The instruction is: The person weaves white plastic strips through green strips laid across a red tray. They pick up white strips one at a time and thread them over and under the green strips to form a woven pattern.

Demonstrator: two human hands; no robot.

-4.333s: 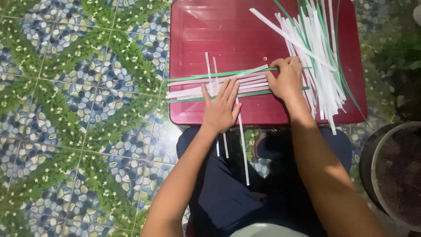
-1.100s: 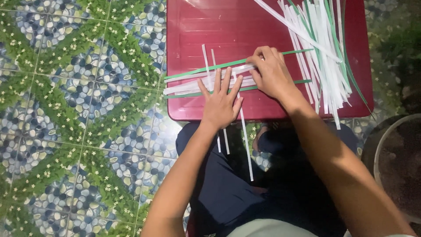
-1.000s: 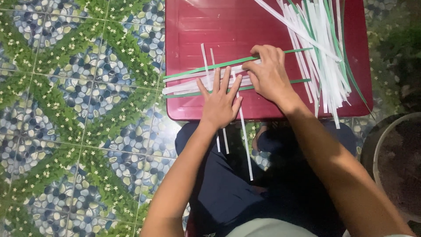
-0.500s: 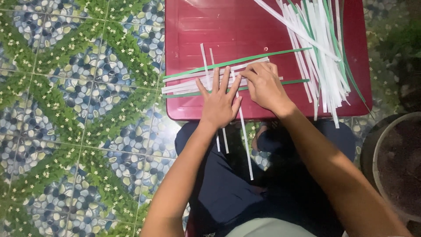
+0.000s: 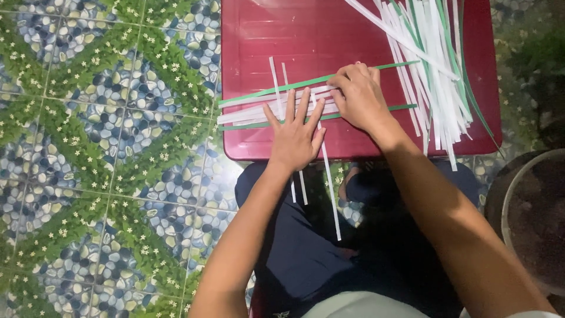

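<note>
The left hand (image 5: 294, 135) is lying flat with its fingers spread, pressing down on a band of white and green strips (image 5: 259, 109) that is running crosswise over the red bench (image 5: 276, 35). The band's long axis is lying left to right, tilting slightly upward toward the right. About 3 upright white strips (image 5: 329, 188) are crossing it at right angles, their lower ends hanging past the near edge of the bench over the person's lap. The right hand (image 5: 362, 97) is resting at the right end of the band, fingers curled together over the strip ends; whether it is pinching 1 of them I cannot tell. A loose pile of spare strips (image 5: 432, 76) is lying just right of that hand, nearer to it than to the left hand. A tiled floor (image 5: 106, 176) is showing to the left.
</note>
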